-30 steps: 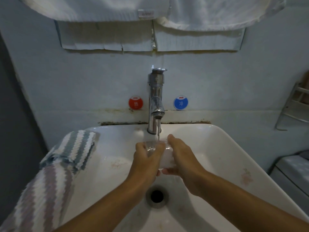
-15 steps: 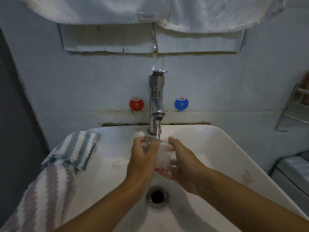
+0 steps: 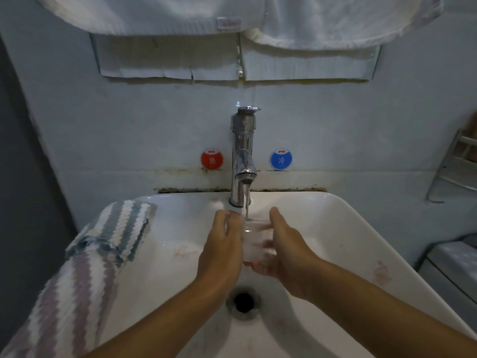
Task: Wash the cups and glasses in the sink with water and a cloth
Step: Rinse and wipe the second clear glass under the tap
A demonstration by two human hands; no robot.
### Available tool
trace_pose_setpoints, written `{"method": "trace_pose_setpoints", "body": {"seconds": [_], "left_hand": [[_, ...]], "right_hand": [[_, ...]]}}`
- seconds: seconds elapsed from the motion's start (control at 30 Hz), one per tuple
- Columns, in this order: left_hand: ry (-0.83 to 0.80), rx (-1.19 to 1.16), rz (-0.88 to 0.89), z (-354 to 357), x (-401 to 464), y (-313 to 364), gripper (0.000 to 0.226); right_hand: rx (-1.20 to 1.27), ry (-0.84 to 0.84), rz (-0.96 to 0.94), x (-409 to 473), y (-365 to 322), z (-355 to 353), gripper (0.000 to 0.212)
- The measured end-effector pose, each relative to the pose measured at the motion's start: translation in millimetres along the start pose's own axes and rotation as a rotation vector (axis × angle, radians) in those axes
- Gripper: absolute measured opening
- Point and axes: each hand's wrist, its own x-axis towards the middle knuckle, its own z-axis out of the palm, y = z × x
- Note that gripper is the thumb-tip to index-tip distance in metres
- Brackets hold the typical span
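Observation:
A clear glass (image 3: 255, 239) is held upright under the running water of the chrome tap (image 3: 242, 151), above the white sink (image 3: 335, 228). My left hand (image 3: 222, 244) grips its left side, fingers curled round the rim. My right hand (image 3: 284, 246) cups the right side and bottom of the glass, thumb up along its wall. Water streams into the mouth of the glass. A striped cloth (image 3: 85, 259) lies draped over the sink's left rim, untouched by either hand.
The drain (image 3: 243, 302) lies below the hands. Red (image 3: 212, 159) and blue (image 3: 281, 159) stickers flank the tap on the wall. White towels (image 3: 232, 14) hang overhead. A metal rack (image 3: 454, 166) is on the right wall, a grey box (image 3: 454, 264) beneath it.
Both hands have shifted their grip on the glass under the stream. The right hand went from fingers under it to cupping its side.

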Motion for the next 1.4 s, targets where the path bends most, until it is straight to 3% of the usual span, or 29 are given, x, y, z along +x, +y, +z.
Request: {"method": "trace_pose_setpoints", "body": {"seconds": [0.1,0.2,0.33,0.43,0.6,0.7,0.83,0.9,1.03,1.13,1.23,1.3,1.4], "left_hand": [[0.0,-0.047,-0.04,0,-1,2,0.027],[-0.033,-0.078,-0.045,-4,-4,7,0.018],[-0.056,-0.132,-0.105,-4,-4,11,0.016],[-0.032,-0.125,-0.107,-2,-1,12,0.019],[0.012,-0.125,-0.082,0,-3,11,0.019],[-0.013,-0.125,-0.115,-2,-3,13,0.023],[-0.088,-0.216,-0.236,-8,-1,15,0.031],[-0.071,-0.232,-0.234,-8,0,14,0.027],[-0.007,-0.187,-0.214,-5,1,9,0.027],[-0.011,-0.145,-0.181,-1,2,5,0.026],[-0.017,-0.125,-0.208,-2,5,6,0.03],[-0.038,-0.144,-0.205,-3,5,7,0.025],[-0.046,-0.153,-0.189,-5,4,8,0.024]], "right_hand": [[-0.083,-0.001,-0.079,3,3,1,0.038],[-0.103,-0.028,-0.126,6,6,1,0.047],[-0.053,0.013,-0.121,4,6,3,0.032],[-0.038,0.039,-0.082,3,1,3,0.041],[-0.137,-0.02,-0.121,-2,-5,2,0.031],[-0.146,-0.067,-0.203,0,0,0,0.039],[-0.191,-0.03,-0.302,6,3,2,0.023],[-0.18,-0.025,-0.264,5,2,4,0.02],[-0.134,-0.039,-0.071,-2,-2,6,0.038],[-0.143,-0.061,-0.111,-1,1,3,0.028],[-0.139,-0.062,-0.181,4,4,-1,0.037],[-0.117,-0.037,-0.208,7,5,0,0.031],[-0.108,-0.001,-0.159,7,5,3,0.031]]}}
